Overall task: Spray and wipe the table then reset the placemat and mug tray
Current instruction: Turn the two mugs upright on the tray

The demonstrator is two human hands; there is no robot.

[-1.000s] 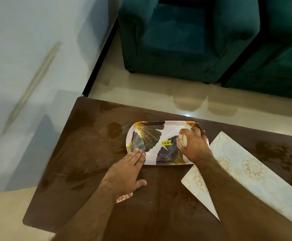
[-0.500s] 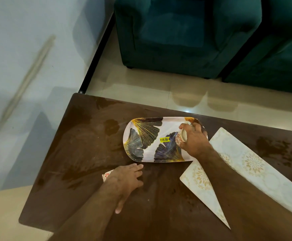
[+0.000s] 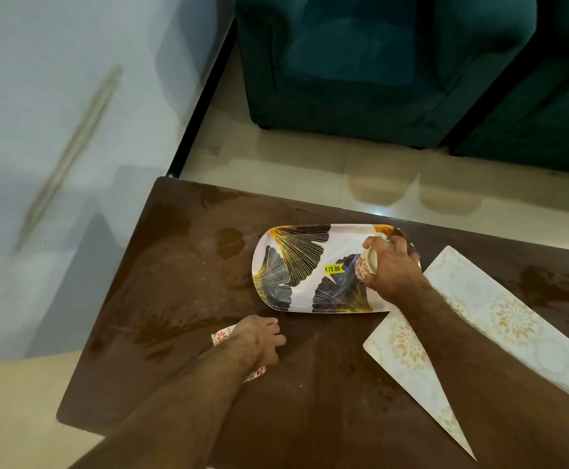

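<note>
A white oblong tray (image 3: 296, 252) with dark and gold leaf prints and a yellow price sticker lies on the dark brown table (image 3: 175, 282). My right hand (image 3: 394, 269) grips a small cream mug with red flowers (image 3: 366, 265), tilted on its side over the tray's right end. In front of the tray, my left hand (image 3: 259, 340) curls over a second red-flowered mug (image 3: 222, 334), which is mostly hidden under my palm. A cream placemat with gold medallions (image 3: 513, 319) lies diagonally on the right, partly under my right forearm.
Damp patches mark the table top (image 3: 229, 242). Two teal armchairs (image 3: 378, 62) stand beyond the table on a pale tiled floor (image 3: 310, 170). A pale wall (image 3: 56, 113) runs along the left.
My left hand came off the tray's near edge and drew back toward me onto the second mug. My right hand stayed on the tray's right end with its mug.
</note>
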